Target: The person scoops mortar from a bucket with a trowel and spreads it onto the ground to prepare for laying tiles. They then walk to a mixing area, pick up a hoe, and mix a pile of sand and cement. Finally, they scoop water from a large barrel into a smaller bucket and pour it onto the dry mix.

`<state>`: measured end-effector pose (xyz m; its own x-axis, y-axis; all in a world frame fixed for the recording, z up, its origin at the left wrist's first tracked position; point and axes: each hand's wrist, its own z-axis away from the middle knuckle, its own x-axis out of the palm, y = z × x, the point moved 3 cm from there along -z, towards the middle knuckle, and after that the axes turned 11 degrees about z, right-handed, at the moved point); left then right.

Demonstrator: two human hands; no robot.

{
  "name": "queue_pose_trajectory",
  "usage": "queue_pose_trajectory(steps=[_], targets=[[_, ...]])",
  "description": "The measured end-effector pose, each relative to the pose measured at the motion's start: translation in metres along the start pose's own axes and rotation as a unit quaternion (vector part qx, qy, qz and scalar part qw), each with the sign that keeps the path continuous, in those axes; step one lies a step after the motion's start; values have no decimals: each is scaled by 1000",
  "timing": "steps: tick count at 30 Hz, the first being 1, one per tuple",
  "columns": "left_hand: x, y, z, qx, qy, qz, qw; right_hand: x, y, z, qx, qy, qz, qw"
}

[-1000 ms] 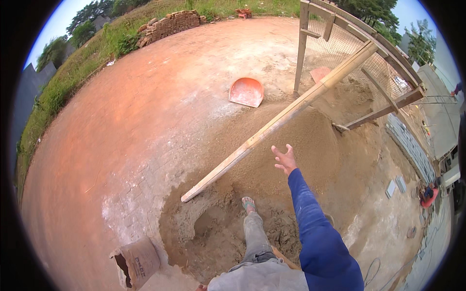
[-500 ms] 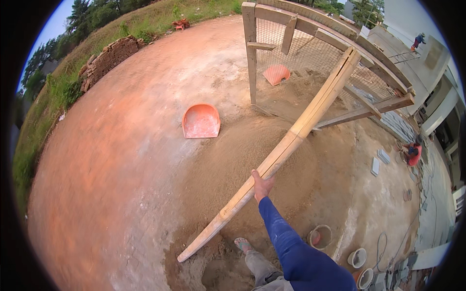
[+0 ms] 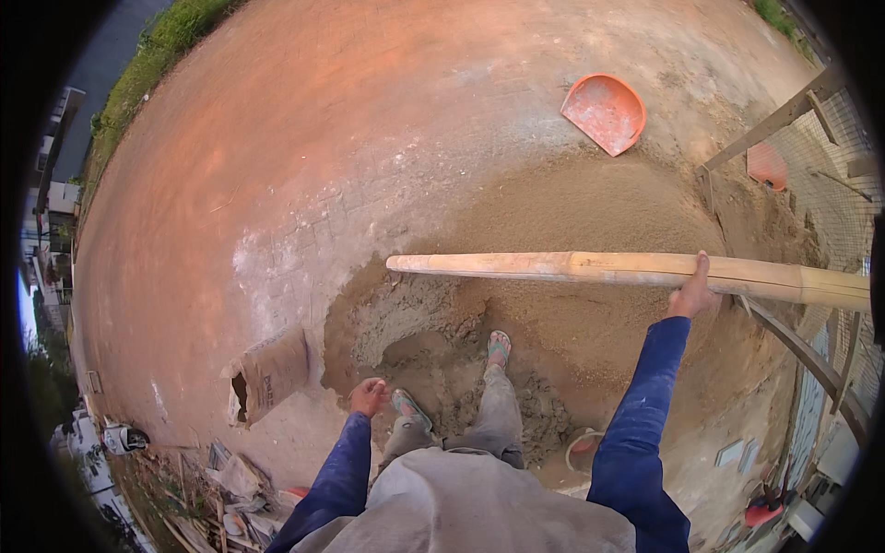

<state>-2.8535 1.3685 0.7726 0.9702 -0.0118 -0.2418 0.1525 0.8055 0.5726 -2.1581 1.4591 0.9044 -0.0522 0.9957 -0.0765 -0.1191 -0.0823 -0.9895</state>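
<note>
Holds long bamboo pole (image 3: 572, 267) in right hand (image 3: 693, 295), with fingers wrapped round it | stretches sideways over brown sand pile (image 3: 590, 207), with right end near mesh screen (image 3: 843, 138) | has left hand (image 3: 371, 396) half curled close to left foot (image 3: 411, 408), cannot tell if holding anything | see orange scoop (image 3: 606, 112) just past sand pile, open paper bag (image 3: 277, 370) off to left
</note>
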Motion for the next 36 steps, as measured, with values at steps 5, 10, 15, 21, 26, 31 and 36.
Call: queue_pose_trajectory(steps=[5, 10, 15, 21, 26, 31, 36], targets=[[38, 65, 0, 81, -36, 26, 996, 19, 11, 10, -13, -12, 12, 1000], [67, 95, 6, 97, -62, -49, 992, 12, 36, -3, -20, 45, 14, 999], [98, 81, -8, 96, -127, -55, 986, 27, 32, -2, -58, 33, 17, 998], [147, 124, -8, 140, -184, -69, 970, -6, 28, -8, -23, -69, 162, 984], [211, 182, 9, 254, -272, -142, 917, -60, 26, -37, -122, -247, 437, 856], [281, 272, 54, 450, -301, -211, 814, -171, -113, -101, -149, 31, 407, 901], [420, 319, 172, 605, -286, -276, 690, -242, -292, -211, -292, 251, 345, 856]])
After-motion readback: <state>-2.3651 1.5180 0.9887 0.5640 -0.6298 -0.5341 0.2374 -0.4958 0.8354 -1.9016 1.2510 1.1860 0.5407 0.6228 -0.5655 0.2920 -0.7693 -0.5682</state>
